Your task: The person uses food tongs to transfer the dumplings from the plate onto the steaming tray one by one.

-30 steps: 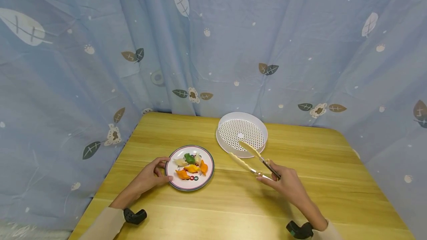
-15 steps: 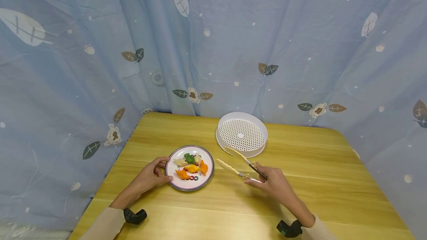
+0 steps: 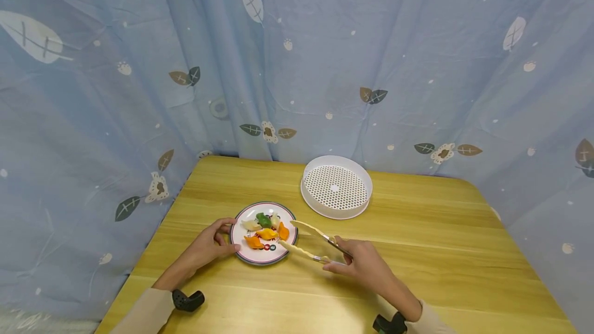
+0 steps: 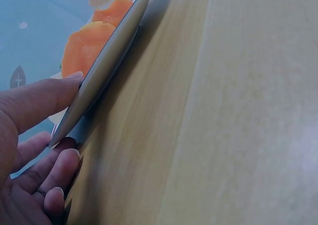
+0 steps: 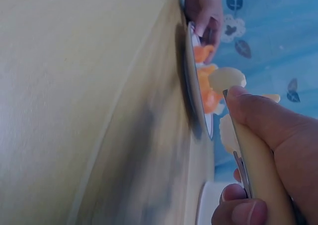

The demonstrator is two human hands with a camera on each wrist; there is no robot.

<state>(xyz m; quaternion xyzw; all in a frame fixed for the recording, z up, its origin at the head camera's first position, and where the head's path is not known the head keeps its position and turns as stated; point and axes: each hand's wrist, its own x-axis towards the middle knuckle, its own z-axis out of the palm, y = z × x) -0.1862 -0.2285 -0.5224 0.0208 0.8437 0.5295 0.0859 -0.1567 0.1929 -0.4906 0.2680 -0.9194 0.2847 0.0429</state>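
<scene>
Here, the left hand (image 3: pixel 208 245) grips the left rim of a round white plate (image 3: pixel 260 257), its thumb on the near-left edge and its other fingers bent at and below the rim. The right hand (image 3: pixel 364 262) holds tongs (image 3: pixel 311 229) between thumb and fingers; their two pale ends stand spread and point left over the right part of the plate, though whether a tip touches anything cannot be told. On the plate lie six small dumpling-shaped pieces: an orange piece (image 3: pixel 283 231) at the right, close to the tips, a yellow-orange piece (image 3: pixel 266 234) in the middle, another orange one (image 3: pixel 253 243) at the near left, a green piece (image 3: pixel 264 220) on the far side, with a pale piece (image 3: pixel 251 225) left of it and a second pale one (image 3: pixel 275 220) to its right. Farther off and to the right, a white perforated tray (image 3: pixel 336 213) rests on the wooden table (image 3: pixel 417 231), and beyond hangs a blue patterned curtain (image 3: pixel 325 40)
</scene>
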